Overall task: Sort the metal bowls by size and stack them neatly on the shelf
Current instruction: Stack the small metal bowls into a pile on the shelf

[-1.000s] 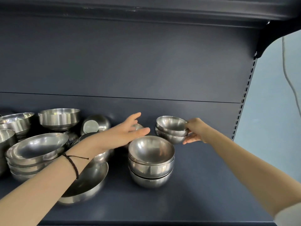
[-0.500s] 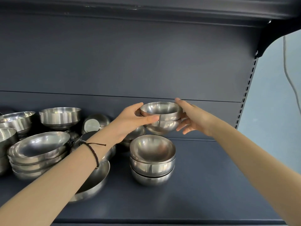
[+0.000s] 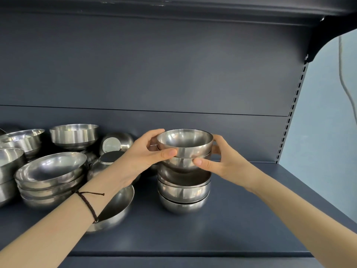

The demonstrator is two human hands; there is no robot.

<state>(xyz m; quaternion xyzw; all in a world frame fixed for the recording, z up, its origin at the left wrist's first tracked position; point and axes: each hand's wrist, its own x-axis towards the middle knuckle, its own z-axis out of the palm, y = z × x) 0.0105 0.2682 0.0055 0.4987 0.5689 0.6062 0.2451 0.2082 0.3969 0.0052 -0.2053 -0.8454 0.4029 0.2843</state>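
The left hand [image 3: 143, 157] and right hand [image 3: 226, 161] gripped a nested pair of small bowls [image 3: 185, 144] from either side, thumbs pressed to the near wall, fingers curled round the back; the pair was at the mouth of a stack of bowls [image 3: 183, 192] in the middle of the shelf [image 3: 241, 219]; whether it rested there could not be told; more bowls [image 3: 50, 169] lay heaped to the left.
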